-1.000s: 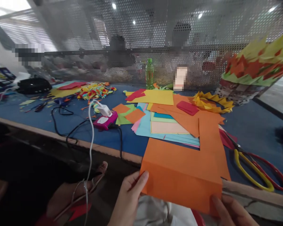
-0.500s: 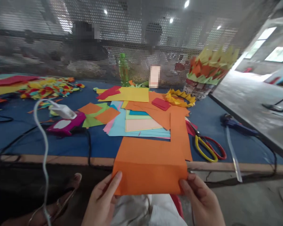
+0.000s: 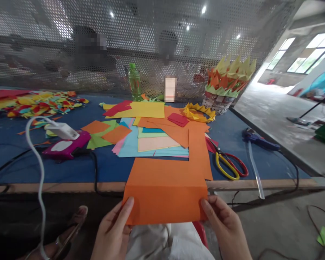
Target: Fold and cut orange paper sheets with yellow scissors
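Note:
An orange sheet of paper [image 3: 165, 206] with a crease across it hangs over the table's front edge, its far part lying on the tabletop. My left hand [image 3: 113, 227] pinches its near left corner, thumb on top. At the near right corner my right hand [image 3: 223, 224] grips it the same way. Just beyond lies a stack of coloured paper [image 3: 162, 144], with an orange strip [image 3: 199, 148] on its right side. Scissors [image 3: 229, 164] with one yellow and one red handle rest to the right of the paper.
A glue gun [image 3: 261, 140] with a clear glue stick lies at the right. A purple power strip [image 3: 66, 146] with a white plug and cable is at the left. Behind stand a green bottle [image 3: 134, 83], a yellow paper ring [image 3: 199, 112] and a paper-decorated basket [image 3: 222, 94]. Paper scraps [image 3: 43, 103] lie far left.
The view has shifted a little, so the table's things appear further left. Both hands still hold the orange sheet in much the same pose.

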Tool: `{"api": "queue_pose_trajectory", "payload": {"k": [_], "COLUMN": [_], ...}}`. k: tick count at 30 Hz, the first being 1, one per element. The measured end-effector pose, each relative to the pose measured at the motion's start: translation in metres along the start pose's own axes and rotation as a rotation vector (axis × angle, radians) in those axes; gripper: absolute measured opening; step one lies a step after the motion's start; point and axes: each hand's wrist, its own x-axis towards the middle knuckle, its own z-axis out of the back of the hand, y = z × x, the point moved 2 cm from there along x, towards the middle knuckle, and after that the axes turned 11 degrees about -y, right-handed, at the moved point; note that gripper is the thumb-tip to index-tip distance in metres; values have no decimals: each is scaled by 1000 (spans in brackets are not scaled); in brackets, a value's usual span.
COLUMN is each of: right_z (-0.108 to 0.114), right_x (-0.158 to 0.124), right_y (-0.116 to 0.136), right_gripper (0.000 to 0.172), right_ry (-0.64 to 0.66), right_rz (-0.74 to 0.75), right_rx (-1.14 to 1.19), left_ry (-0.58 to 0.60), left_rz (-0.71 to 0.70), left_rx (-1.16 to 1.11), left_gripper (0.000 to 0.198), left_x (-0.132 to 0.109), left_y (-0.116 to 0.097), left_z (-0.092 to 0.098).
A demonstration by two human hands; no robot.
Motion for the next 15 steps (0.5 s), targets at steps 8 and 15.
{"api": "queue_pose_trajectory", "payload": {"k": [8,15], "right_z": [-2,-4], "right_x": [-4,-7], "right_y": [-4,-12], "right_gripper": [31,34], "right_ry": [-25,-80], "right_rz": [-11,3], "right_rx": [-6,-41], "left_ry": [178,367], "left_rz": [-22,21], "left_rx": [-121,-22], "left_gripper": [37,49], "left_x": [-15,-22], "left_y": [7,57], "left_z": [-12,-20]}}
